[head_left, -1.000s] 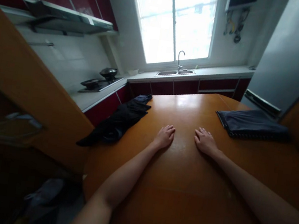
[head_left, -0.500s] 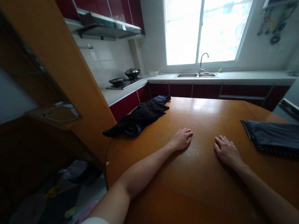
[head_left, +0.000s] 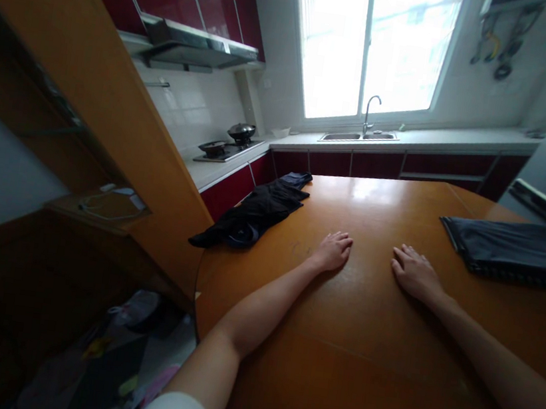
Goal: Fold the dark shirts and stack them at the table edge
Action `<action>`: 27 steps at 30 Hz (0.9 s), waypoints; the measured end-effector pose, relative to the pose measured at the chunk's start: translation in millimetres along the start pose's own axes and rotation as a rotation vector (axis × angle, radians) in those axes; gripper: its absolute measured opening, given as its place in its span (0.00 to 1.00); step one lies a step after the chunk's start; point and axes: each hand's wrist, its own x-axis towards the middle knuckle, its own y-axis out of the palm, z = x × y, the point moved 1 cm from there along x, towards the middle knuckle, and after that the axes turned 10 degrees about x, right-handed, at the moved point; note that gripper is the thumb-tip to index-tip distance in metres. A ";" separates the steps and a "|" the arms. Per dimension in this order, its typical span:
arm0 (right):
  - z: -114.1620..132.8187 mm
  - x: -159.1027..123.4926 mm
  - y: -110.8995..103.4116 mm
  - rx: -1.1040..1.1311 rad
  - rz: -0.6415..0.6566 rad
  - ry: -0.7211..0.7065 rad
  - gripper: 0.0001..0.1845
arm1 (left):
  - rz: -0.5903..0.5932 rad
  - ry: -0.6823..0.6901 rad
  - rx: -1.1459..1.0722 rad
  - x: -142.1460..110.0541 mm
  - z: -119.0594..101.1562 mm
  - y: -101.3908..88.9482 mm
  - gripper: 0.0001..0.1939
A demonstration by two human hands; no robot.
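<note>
My left hand (head_left: 333, 251) lies palm down on the brown wooden table (head_left: 338, 320), its fingers stretched out and holding nothing. To its right, my right hand (head_left: 415, 272) also rests flat on the tabletop, fingers extended, with a stretch of bare wood between the two hands. A crumpled black garment (head_left: 259, 213) lies along the table's left edge, nearest to my left hand but apart from it. Beyond my right hand, at the right side, is a neatly folded dark grey-blue cloth item (head_left: 523, 249), not touched by either hand.
A wooden cabinet frame (head_left: 128, 118) stands close on the left. Behind the table are a stove (head_left: 229, 152) with pans, a sink (head_left: 342, 137) with a faucet (head_left: 368, 113), and a white counter (head_left: 442, 138) under the window. Several items lie on the floor at lower left.
</note>
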 end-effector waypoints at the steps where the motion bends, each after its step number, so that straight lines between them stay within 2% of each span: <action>1: 0.3 -0.1 -0.4 -0.003 0.001 0.002 0.31 | -0.001 -0.001 0.000 -0.1 -0.1 -0.2 0.22; 27: 2.6 -1.1 -3.3 0.007 0.006 0.012 0.31 | -0.019 0.001 -0.029 1.3 2.0 2.7 0.21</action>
